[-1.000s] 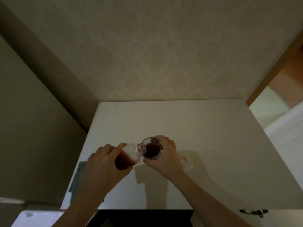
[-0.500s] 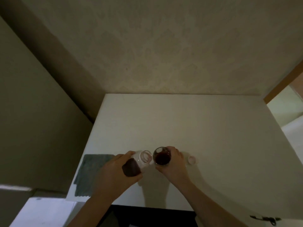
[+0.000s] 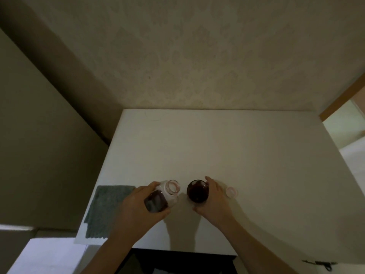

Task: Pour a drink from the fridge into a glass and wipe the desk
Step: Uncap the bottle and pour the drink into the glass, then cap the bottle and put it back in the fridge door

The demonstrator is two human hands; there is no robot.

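Observation:
A clear bottle [image 3: 166,195] with dark red drink in its lower part is held in my left hand [image 3: 136,208], its open mouth tilted up and away from the glass. The glass [image 3: 198,191] stands on the white desk [image 3: 217,147], filled with dark red drink, and my right hand [image 3: 214,200] wraps around its right side. Bottle and glass are apart by a small gap. The bottle's pale cap [image 3: 231,191] lies on the desk just right of my right hand. A grey-green cloth [image 3: 105,208] lies flat at the desk's front left corner.
A patterned wall rises behind the desk, and a plain wall closes the left side. A doorway with a wooden frame [image 3: 343,95] opens at the right. A small dark object [image 3: 324,265] lies at the desk's front right edge.
The bottle has tipped back from the glass's rim and moved left, so the pouring has stopped. The glass holds more drink than before. The view has shifted, showing more of the cloth.

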